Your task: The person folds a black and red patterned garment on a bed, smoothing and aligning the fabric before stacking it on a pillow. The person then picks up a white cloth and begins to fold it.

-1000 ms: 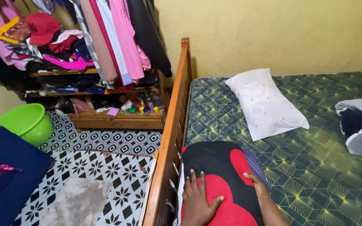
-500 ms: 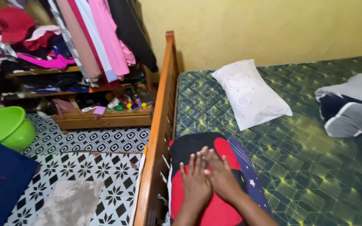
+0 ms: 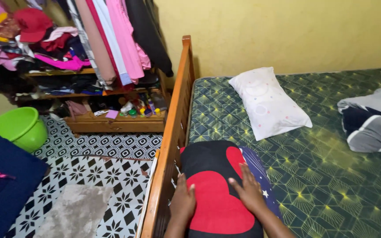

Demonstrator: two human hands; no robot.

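A black pillow with a big red heart (image 3: 217, 185) lies at the near left corner of the green patterned mattress (image 3: 314, 172), against the wooden bed frame (image 3: 173, 132). My left hand (image 3: 182, 203) presses on the pillow's left edge beside the frame, fingers flat. On the pillow's right side rests my right hand (image 3: 248, 190), fingers spread. Neither hand grips anything. A white pillow (image 3: 267, 103) lies further up the mattress, tilted.
A folded grey and navy blanket (image 3: 371, 123) lies at the mattress's right edge. Left of the bed are a patterned floor, a grey mat (image 3: 73, 213), a green basin (image 3: 16, 128), a navy cloth (image 3: 3, 185), and wooden shelves (image 3: 111, 123) with clothes and small bottles under hanging garments.
My hands were together on the middle of the heart pillow half a second ago; they have now slid apart to its left and right sides. The view shifted slightly.
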